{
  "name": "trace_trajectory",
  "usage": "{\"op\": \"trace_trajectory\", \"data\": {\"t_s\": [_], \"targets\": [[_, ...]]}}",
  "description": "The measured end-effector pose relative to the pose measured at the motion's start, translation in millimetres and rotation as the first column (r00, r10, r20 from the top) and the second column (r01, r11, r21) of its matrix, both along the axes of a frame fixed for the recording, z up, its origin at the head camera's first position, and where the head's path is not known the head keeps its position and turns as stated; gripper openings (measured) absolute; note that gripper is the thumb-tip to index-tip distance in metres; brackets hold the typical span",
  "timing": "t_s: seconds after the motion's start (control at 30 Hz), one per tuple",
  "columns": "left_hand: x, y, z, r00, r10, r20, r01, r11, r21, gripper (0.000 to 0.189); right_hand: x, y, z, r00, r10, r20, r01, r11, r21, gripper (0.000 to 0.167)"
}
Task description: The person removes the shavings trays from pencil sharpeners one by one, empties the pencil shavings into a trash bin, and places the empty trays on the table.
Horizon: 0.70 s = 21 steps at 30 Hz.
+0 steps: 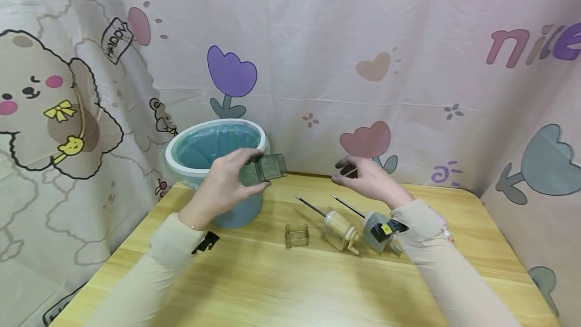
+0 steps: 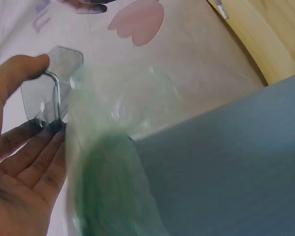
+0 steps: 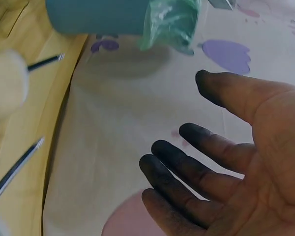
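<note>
My left hand [image 1: 227, 178] holds a small clear square cap [image 1: 268, 168] between thumb and fingers, beside the rim of a blue bin [image 1: 213, 158] lined with a green bag. In the left wrist view the cap [image 2: 51, 93] sits at my fingertips next to the bag [image 2: 113, 162]. My right hand [image 1: 363, 178] hovers open above the table's far edge, fingers spread and holding nothing; the right wrist view shows its fingers [image 3: 206, 157] straight. Below it lie two small bottles with long sticks, one yellowish [image 1: 338, 228] and one grey-blue [image 1: 379, 231].
A second clear square cap [image 1: 297, 235] stands on the wooden table [image 1: 281, 286] left of the yellowish bottle. A printed cloth backdrop [image 1: 363, 39] closes off the back and both sides. The bin stands at the table's back left corner.
</note>
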State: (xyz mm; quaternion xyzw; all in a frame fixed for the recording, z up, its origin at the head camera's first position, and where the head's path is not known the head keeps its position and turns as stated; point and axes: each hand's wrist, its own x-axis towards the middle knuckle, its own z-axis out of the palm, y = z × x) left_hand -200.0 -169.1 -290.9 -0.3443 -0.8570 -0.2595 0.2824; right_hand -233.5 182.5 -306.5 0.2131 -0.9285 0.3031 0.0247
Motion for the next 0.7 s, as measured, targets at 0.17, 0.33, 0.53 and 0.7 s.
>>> {"op": "trace_trajectory", "data": {"t_s": [0.17, 0.33, 0.53, 0.7], "targets": [[6.4, 18.3, -13.6, 0.998, -0.060, 0.018, 0.060, 0.998, 0.012, 0.064, 12.8, 29.7, -14.7, 0.999, -0.019, 0.029, 0.019, 1.000, 0.005, 0.050], [10.4, 35.7, -31.2, 0.990, -0.103, 0.094, 0.100, 0.994, 0.039, 0.064, 27.0, 54.3, -27.9, 0.995, -0.068, 0.068, 0.066, 0.997, 0.032, 0.056], [19.2, 52.3, -56.2, 0.965, -0.176, 0.194, 0.168, 0.984, 0.059, 0.061, 38.6, 65.6, -42.4, 0.993, -0.087, 0.079, 0.082, 0.995, 0.057, 0.061], [25.0, 72.1, -81.0, 0.928, -0.253, 0.274, 0.247, 0.967, 0.054, 0.059, 48.1, 70.8, -56.4, 0.993, -0.098, 0.062, 0.093, 0.992, 0.081, 0.060]]}}
